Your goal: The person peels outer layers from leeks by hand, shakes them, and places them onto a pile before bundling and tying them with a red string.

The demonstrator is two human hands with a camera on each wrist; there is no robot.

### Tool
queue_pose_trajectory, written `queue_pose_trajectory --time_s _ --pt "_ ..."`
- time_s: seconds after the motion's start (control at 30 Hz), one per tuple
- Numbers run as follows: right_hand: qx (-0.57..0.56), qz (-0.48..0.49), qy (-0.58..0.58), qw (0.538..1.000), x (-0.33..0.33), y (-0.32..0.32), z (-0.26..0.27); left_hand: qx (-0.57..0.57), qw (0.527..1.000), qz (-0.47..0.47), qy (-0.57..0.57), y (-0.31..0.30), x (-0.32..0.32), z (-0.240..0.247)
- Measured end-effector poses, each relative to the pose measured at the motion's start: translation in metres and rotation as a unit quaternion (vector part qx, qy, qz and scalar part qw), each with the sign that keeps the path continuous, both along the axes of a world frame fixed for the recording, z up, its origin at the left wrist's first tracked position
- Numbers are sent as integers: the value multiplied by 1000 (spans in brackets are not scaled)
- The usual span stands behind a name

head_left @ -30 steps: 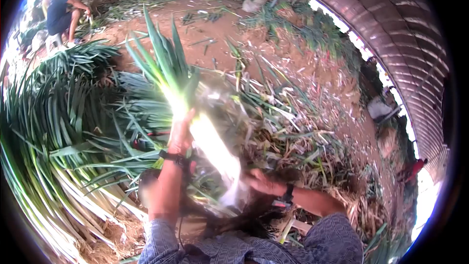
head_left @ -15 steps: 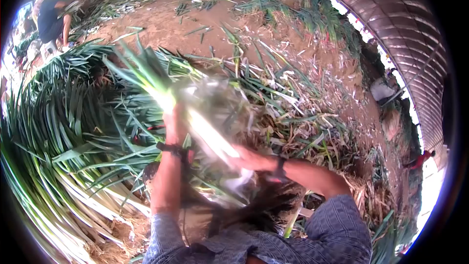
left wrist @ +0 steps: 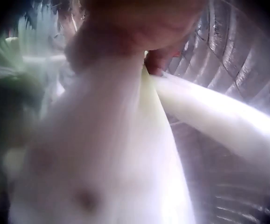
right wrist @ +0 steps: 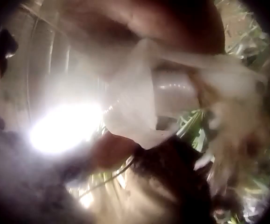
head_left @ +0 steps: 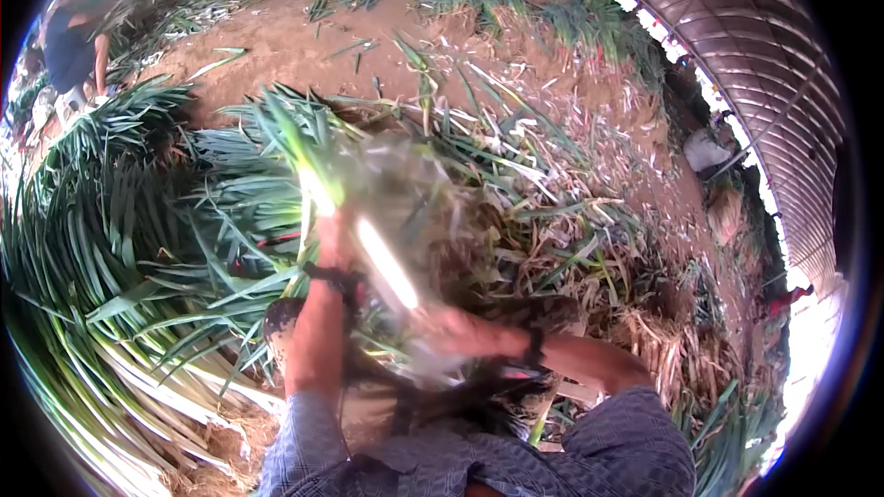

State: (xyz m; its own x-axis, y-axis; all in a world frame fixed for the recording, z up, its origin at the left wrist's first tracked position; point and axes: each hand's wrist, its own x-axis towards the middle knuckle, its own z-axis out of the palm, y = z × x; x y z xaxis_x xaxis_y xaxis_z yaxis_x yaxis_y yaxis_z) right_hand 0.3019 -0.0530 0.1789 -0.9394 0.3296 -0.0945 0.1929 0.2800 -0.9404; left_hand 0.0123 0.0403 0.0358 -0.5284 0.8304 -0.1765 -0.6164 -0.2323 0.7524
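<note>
White, filmy skin (right wrist: 132, 98) shows loose beside the right hand (head_left: 460, 331), apparently just peeled; whether that blurred hand pinches it, one cannot tell, while the left hand (head_left: 334, 237) grips pale stalks (head_left: 385, 262) slanting between both

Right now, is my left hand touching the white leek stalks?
Touching. The left wrist view shows the left hand pressed right against the white leek stalks, with its fingers curled round them.
</note>
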Motion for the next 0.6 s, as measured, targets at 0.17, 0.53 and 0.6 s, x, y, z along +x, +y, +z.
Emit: queue_pose_trajectory --time_s 0.17,0.53,0.6 --pt "119 -79 -164 976 135 16 54 -60 930 15 363 22 -75 -97" --pt "307 -162 -126 929 13 131 42 -77 976 -197 -57 -94 98 -63" --pt "148 -169 -113 968 -39 122 -2 -111 968 -221 -34 -108 104 -31"
